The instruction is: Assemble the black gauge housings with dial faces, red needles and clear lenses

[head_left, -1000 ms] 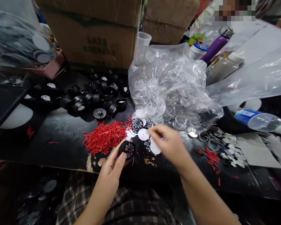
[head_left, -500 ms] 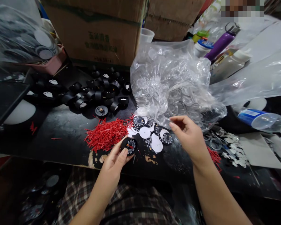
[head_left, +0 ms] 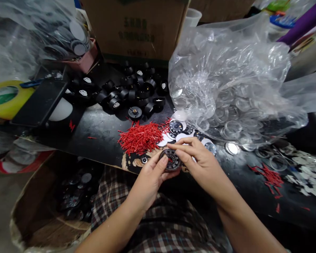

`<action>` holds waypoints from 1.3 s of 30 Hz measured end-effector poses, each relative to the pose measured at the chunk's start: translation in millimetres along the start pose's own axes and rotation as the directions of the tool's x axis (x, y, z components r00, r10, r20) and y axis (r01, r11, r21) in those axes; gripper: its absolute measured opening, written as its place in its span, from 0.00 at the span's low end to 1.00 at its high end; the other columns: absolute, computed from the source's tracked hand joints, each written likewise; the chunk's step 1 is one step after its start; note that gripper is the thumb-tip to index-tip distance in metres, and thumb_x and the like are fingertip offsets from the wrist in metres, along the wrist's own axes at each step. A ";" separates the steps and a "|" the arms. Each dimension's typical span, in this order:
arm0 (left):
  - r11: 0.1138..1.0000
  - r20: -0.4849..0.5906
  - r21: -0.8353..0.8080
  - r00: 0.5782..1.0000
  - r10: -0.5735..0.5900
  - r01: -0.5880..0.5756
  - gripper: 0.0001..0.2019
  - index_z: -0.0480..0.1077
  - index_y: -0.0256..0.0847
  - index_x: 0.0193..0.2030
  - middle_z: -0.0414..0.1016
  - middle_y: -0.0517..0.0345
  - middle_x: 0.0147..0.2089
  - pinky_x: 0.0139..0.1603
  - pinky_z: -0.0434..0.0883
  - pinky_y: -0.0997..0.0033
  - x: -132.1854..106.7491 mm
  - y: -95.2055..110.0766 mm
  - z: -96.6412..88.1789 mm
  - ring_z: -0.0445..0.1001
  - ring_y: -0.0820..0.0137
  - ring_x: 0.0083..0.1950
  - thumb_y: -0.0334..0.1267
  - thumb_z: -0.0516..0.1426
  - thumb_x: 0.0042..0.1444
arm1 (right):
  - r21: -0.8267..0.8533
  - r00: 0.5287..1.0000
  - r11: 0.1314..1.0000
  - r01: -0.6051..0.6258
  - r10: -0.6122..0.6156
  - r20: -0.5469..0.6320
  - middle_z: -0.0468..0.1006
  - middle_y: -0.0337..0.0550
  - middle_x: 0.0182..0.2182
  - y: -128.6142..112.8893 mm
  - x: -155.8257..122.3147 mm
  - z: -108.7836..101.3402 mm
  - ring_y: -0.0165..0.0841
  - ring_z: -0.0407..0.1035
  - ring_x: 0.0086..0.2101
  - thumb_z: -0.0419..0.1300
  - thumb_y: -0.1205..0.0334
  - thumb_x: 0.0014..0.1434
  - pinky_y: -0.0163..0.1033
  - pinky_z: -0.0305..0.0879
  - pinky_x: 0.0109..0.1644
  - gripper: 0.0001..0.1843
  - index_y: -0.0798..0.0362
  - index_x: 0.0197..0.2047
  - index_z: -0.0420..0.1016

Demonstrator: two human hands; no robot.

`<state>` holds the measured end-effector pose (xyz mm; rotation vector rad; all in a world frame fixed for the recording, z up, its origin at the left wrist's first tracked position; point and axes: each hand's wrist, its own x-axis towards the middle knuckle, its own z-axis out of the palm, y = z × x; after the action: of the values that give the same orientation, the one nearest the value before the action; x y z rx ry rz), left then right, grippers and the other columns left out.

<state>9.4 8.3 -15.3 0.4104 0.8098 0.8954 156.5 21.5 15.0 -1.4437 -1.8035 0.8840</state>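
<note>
My left hand (head_left: 154,170) is closed round a small round dial (head_left: 171,160) with a black numbered face and a red pointer, its thumb on the rim. The fingertips of my right hand (head_left: 197,158) are closed at the dial's upper right edge. The rim looks shiny; whether a clear cover sits on it I cannot tell. Just beyond my hands lie loose black-and-white dial faces (head_left: 176,127), partly hidden by my right hand. A heap of red pointers (head_left: 140,137) is to their left.
A clear bag (head_left: 226,66) of transparent round covers stands behind, right. Black round housings (head_left: 135,112) lie at the back, before a cardboard box (head_left: 137,35). A phone-like black slab (head_left: 40,102) is left. White pieces (head_left: 309,174) lie right. An open carton (head_left: 23,211) with dials stands below left.
My right hand has moved from the clear bag's edge to the dial in my left hand. The view has shifted, showing more of the carton and left side.
</note>
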 end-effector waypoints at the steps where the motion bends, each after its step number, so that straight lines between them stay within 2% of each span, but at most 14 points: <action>1: 1.000 0.001 0.015 1.000 -0.005 0.005 0.14 0.73 0.46 0.52 0.73 0.53 0.57 0.50 0.75 0.63 -0.4 -0.7 -0.1 0.74 0.61 0.54 0.42 0.57 0.59 | 0.017 1.000 1.000 -0.019 0.019 0.005 0.72 0.45 0.41 -0.7 1.3 -0.8 0.33 0.68 0.44 0.50 0.60 0.67 0.41 0.65 0.48 0.14 0.50 0.47 0.76; 5: 0.980 0.011 0.186 0.998 0.067 -0.068 0.18 0.70 0.46 0.55 0.68 0.55 0.63 0.55 0.72 0.61 -5.2 -4.1 0.2 0.69 0.59 0.61 0.42 0.58 0.58 | -0.139 0.996 0.987 -0.083 0.079 -0.036 0.71 0.42 0.29 -7.7 7.5 3.6 0.33 0.67 0.33 0.44 0.52 0.68 0.38 0.62 0.37 0.21 0.52 0.32 0.70; 9: 0.888 0.072 0.408 0.977 0.199 -0.211 0.19 0.68 0.44 0.58 0.71 0.55 0.61 0.65 0.62 0.63 -10.2 -6.1 2.2 0.66 0.64 0.63 0.40 0.55 0.60 | -0.325 0.998 0.946 -0.012 -0.011 -0.068 0.64 0.37 0.21 -10.6 11.7 15.9 0.30 0.61 0.24 0.41 0.56 0.68 0.37 0.54 0.31 0.21 0.51 0.25 0.60; 14: 0.832 0.049 0.509 0.972 0.229 -0.221 0.19 0.68 0.45 0.58 0.70 0.56 0.62 0.66 0.59 0.65 -13.7 1.0 -2.1 0.66 0.64 0.63 0.41 0.55 0.61 | -0.204 0.994 0.979 0.030 -0.051 -0.095 0.64 0.36 0.20 -8.4 12.0 28.4 0.29 0.60 0.23 0.43 0.58 0.68 0.36 0.55 0.31 0.20 0.51 0.24 0.59; 18: 0.810 -0.122 0.585 0.982 0.145 -0.047 0.19 0.70 0.48 0.57 0.73 0.57 0.59 0.65 0.60 0.61 -50.2 11.6 -48.3 0.66 0.61 0.64 0.45 0.56 0.59 | 0.040 0.988 0.999 -0.006 -0.001 0.154 0.73 0.38 0.27 -5.9 10.0 22.8 0.30 0.68 0.29 0.46 0.54 0.68 0.35 0.60 0.35 0.18 0.51 0.32 0.69; 19: 0.796 -0.230 0.605 0.956 0.182 -0.006 0.19 0.70 0.49 0.56 0.75 0.56 0.57 0.65 0.60 0.58 -64.3 14.7 -66.5 0.68 0.59 0.62 0.46 0.56 0.58 | 0.075 0.984 0.997 -0.027 0.013 0.178 0.75 0.39 0.30 -4.1 9.9 20.1 0.31 0.69 0.32 0.46 0.54 0.68 0.36 0.62 0.37 0.17 0.51 0.35 0.71; 21: 0.719 -0.427 0.693 0.830 0.360 0.045 0.20 0.69 0.52 0.57 0.75 0.57 0.56 0.67 0.56 0.53 -90.3 22.9 -102.2 0.67 0.57 0.62 0.47 0.56 0.57 | 0.082 0.987 0.994 -0.070 0.057 0.152 0.77 0.40 0.31 -0.3 11.2 16.7 0.32 0.70 0.33 0.47 0.53 0.67 0.36 0.63 0.36 0.16 0.51 0.38 0.72; 23: 0.519 -0.439 0.849 0.681 0.586 0.100 0.20 0.71 0.53 0.54 0.70 0.59 0.61 0.69 0.48 0.50 -103.6 34.5 -125.0 0.59 0.54 0.67 0.45 0.60 0.53 | 0.048 0.987 0.995 -0.086 0.079 0.142 0.76 0.40 0.29 0.1 14.1 18.3 0.32 0.70 0.31 0.48 0.53 0.67 0.37 0.63 0.34 0.15 0.51 0.36 0.72; 24: 0.414 -0.375 0.905 0.644 0.667 0.099 0.20 0.71 0.53 0.54 0.68 0.59 0.63 0.70 0.46 0.50 -102.6 41.5 -128.2 0.57 0.54 0.68 0.43 0.61 0.52 | 0.038 0.984 0.997 -0.070 0.063 0.167 0.76 0.40 0.29 -1.9 15.7 20.9 0.33 0.70 0.31 0.49 0.54 0.67 0.37 0.63 0.34 0.15 0.51 0.36 0.72; 27: 0.187 -0.090 0.979 0.660 0.746 -0.077 0.19 0.70 0.52 0.55 0.71 0.57 0.59 0.67 0.52 0.55 -66.0 66.6 -107.9 0.64 0.58 0.63 0.38 0.58 0.56 | 0.026 0.959 0.999 0.034 -0.039 0.281 0.77 0.40 0.31 -13.7 18.1 29.9 0.33 0.69 0.33 0.50 0.60 0.66 0.39 0.63 0.39 0.12 0.51 0.33 0.71; 29: 0.100 0.071 0.975 0.702 0.708 -0.199 0.17 0.69 0.48 0.56 0.73 0.53 0.56 0.63 0.58 0.57 -20.8 85.1 -83.1 0.68 0.59 0.58 0.39 0.53 0.60 | 0.007 0.945 0.996 0.089 -0.087 0.316 0.76 0.39 0.31 -20.1 15.9 32.5 0.33 0.69 0.34 0.50 0.62 0.66 0.40 0.63 0.41 0.11 0.51 0.32 0.70; 31: -0.006 0.167 0.976 0.724 0.669 -0.219 0.18 0.68 0.42 0.56 0.73 0.47 0.56 0.62 0.59 0.55 27.9 101.8 -62.8 0.69 0.57 0.56 0.41 0.54 0.60 | -0.024 0.945 0.996 0.090 -0.077 0.317 0.76 0.39 0.31 -21.4 10.7 30.9 0.33 0.69 0.33 0.50 0.62 0.66 0.40 0.63 0.40 0.11 0.51 0.32 0.69; 35: -0.010 0.191 0.969 0.723 0.664 -0.247 0.21 0.72 0.38 0.50 0.74 0.42 0.52 0.64 0.54 0.49 90.6 121.3 -50.4 0.66 0.49 0.59 0.41 0.63 0.49 | -0.090 0.948 0.996 -0.013 0.041 0.317 0.75 0.39 0.29 -15.1 -2.1 21.7 0.33 0.69 0.31 0.50 0.60 0.66 0.39 0.63 0.35 0.12 0.51 0.33 0.70; 39: 0.086 0.163 0.952 0.725 0.669 -0.293 0.22 0.70 0.39 0.52 0.74 0.44 0.52 0.63 0.58 0.51 81.3 126.1 -56.5 0.68 0.53 0.57 0.40 0.62 0.50 | -0.110 0.946 0.993 -0.048 0.081 0.314 0.76 0.39 0.29 -6.9 -5.4 9.1 0.32 0.70 0.31 0.50 0.61 0.66 0.38 0.64 0.36 0.12 0.51 0.33 0.71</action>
<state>-70.8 147.0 -9.1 1.8085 1.5723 1.0206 146.2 14.1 15.2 -1.4975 -2.0718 1.1265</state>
